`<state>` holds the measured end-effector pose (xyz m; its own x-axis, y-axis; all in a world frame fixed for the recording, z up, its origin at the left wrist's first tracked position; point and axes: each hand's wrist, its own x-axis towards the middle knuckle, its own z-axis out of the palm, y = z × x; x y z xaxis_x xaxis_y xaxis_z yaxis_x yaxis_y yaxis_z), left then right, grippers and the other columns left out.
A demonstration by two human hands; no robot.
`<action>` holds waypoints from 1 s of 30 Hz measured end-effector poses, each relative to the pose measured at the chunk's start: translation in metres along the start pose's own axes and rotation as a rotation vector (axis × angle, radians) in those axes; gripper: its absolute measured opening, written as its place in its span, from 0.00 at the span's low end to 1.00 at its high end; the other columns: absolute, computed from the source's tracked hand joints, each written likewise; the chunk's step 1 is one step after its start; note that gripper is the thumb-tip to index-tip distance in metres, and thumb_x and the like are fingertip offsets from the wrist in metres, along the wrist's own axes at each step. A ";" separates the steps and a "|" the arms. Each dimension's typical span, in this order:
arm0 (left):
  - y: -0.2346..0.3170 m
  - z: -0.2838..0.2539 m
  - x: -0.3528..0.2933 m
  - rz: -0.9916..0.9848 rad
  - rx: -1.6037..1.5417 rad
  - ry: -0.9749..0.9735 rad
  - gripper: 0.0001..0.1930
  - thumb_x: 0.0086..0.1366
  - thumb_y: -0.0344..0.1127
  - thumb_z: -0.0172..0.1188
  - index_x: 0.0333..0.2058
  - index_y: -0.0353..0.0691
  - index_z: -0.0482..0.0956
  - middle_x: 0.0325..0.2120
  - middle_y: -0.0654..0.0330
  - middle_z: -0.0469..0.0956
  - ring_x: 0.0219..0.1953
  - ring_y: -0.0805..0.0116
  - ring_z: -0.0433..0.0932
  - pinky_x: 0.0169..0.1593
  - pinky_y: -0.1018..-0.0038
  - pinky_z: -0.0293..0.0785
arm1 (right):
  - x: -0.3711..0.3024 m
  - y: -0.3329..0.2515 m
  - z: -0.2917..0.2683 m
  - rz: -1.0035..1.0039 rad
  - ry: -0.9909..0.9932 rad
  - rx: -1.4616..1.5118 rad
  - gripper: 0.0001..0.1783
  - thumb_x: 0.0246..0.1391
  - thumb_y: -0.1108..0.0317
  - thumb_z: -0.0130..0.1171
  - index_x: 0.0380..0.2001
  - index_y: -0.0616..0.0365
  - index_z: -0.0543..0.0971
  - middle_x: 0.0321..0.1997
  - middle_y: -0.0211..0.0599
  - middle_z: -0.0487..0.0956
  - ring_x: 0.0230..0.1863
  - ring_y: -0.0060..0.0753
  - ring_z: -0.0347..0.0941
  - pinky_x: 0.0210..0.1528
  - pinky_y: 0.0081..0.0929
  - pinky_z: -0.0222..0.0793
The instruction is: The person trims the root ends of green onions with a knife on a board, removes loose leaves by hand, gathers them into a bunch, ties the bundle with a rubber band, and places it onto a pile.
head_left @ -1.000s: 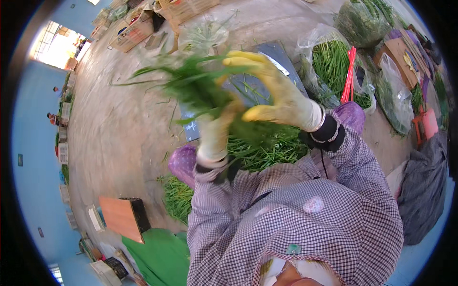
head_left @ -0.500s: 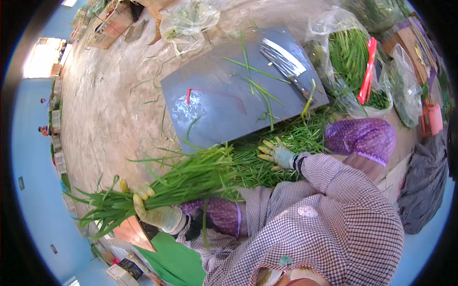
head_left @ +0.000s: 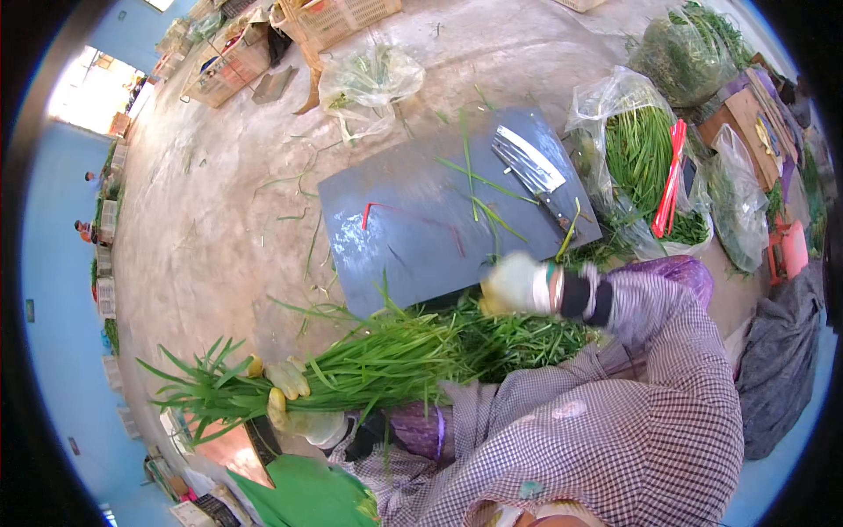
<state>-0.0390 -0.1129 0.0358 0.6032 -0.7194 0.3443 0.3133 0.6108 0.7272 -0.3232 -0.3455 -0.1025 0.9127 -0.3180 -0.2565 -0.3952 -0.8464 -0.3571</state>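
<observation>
1. Head view: left hand, in a yellowish glove, closed around a long bundle of green chives, gripped toward the leafy end, out to the person's left above the concrete floor.
2. Right hand, in a pale glove, blurred at the bundle's other end, just over a loose heap of greens at the near edge of the grey board; whether those fingers are closed or spread, cannot tell.
3. Best done, by judgement: keep the stalks level and the cut ends flush, grip firm but not crushing, well away from the cleaver lying on the board.
4. Containers: clear plastic bag right of the board, packed with upright greens plus red ties; another clear bag beyond the board, nearly empty; a mesh sack at upper right stuffed with greens; crates at the top, contents unclear.
</observation>
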 end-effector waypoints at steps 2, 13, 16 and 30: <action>0.000 -0.003 -0.002 -0.024 -0.047 -0.012 0.29 0.69 0.38 0.55 0.66 0.30 0.66 0.26 0.67 0.65 0.29 0.74 0.66 0.39 0.71 0.67 | 0.041 0.035 -0.034 -0.001 0.423 -0.164 0.16 0.59 0.54 0.58 0.24 0.50 0.84 0.21 0.38 0.82 0.23 0.48 0.81 0.29 0.49 0.77; 0.007 -0.043 -0.005 0.285 -0.172 -0.242 0.29 0.67 0.34 0.59 0.65 0.35 0.69 0.22 0.71 0.68 0.23 0.77 0.67 0.42 0.70 0.61 | -0.045 0.002 0.046 0.307 -0.001 -0.267 0.46 0.63 0.45 0.59 0.73 0.66 0.60 0.80 0.52 0.55 0.81 0.52 0.49 0.75 0.50 0.58; 0.007 -0.040 -0.002 0.295 -0.201 -0.311 0.29 0.68 0.34 0.58 0.66 0.34 0.68 0.23 0.71 0.68 0.25 0.78 0.67 0.43 0.70 0.62 | -0.089 -0.035 0.020 0.281 -0.217 0.078 0.43 0.63 0.35 0.55 0.67 0.59 0.72 0.74 0.52 0.67 0.70 0.51 0.69 0.68 0.48 0.67; 0.004 0.025 -0.028 0.241 -0.346 -0.400 0.23 0.69 0.32 0.58 0.62 0.37 0.71 0.23 0.70 0.68 0.25 0.77 0.68 0.45 0.70 0.63 | -0.049 -0.104 0.026 0.063 0.992 0.359 0.16 0.67 0.61 0.57 0.54 0.54 0.80 0.53 0.34 0.82 0.53 0.43 0.78 0.55 0.39 0.77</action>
<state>-0.0726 -0.0987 0.0445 0.3844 -0.5750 0.7222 0.4637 0.7967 0.3875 -0.3297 -0.2306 -0.0759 0.5015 -0.7011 0.5069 -0.3043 -0.6914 -0.6552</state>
